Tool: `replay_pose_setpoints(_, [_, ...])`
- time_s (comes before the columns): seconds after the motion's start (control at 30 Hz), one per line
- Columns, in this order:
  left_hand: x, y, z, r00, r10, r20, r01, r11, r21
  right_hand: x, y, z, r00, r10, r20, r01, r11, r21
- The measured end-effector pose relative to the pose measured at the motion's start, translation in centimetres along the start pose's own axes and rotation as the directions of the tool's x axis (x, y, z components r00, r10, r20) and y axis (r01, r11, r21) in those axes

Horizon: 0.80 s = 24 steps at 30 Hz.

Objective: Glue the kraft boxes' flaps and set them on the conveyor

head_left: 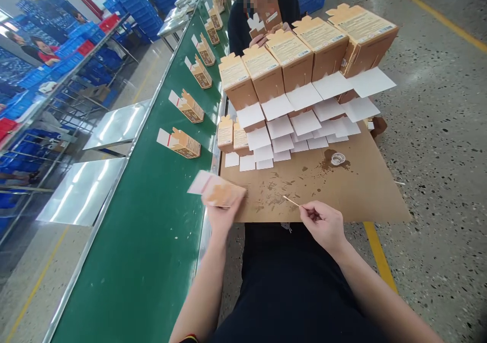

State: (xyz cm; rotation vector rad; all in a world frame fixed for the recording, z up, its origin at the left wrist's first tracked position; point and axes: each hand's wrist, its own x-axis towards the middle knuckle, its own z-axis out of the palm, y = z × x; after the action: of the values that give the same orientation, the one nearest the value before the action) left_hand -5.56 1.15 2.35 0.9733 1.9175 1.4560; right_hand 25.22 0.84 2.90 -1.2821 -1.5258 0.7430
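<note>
In my left hand is a small brown cardboard box, slightly blurred, its white flap with a red strip sticking out to the left. The hand is at the edge between the green conveyor and the cardboard-topped table. My right hand pinches a thin cotton swab, its tip pointing left over wet streaks on the cardboard sheet. Beyond that hand, a small clear cup stands in a dark wet patch.
Stacked brown boxes with white flaps hanging out fill the table's far side. Several similar boxes stand along the green conveyor belt. A person sits behind the stack, holding flat brown cardboard. Blue crates are piled at far left.
</note>
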Motion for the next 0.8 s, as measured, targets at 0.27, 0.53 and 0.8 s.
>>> replay_pose_setpoints(0.27, [8.4,-1.2,-11.3,0.932,-0.053,-0.358,0.077,0.996,0.054,1.0,0.2,-0.7,1.0,0.028,0.014,-0.027,1.0,-0.009])
replay_pose_setpoints(0.53, [1.7,-3.7,-9.2,0.842,0.239,-0.483,-0.107,0.952,0.286,1.3,0.7,-3.4,0.998,0.019,-0.06,-0.025,0.995,-0.095])
replay_pose_setpoints(0.8, [14.2,4.3,3.1,0.987,0.099,-0.128,-0.104,0.994,-0.029,1.1,0.3,-4.1,0.994,0.006,-0.107,-0.018,0.994,-0.107])
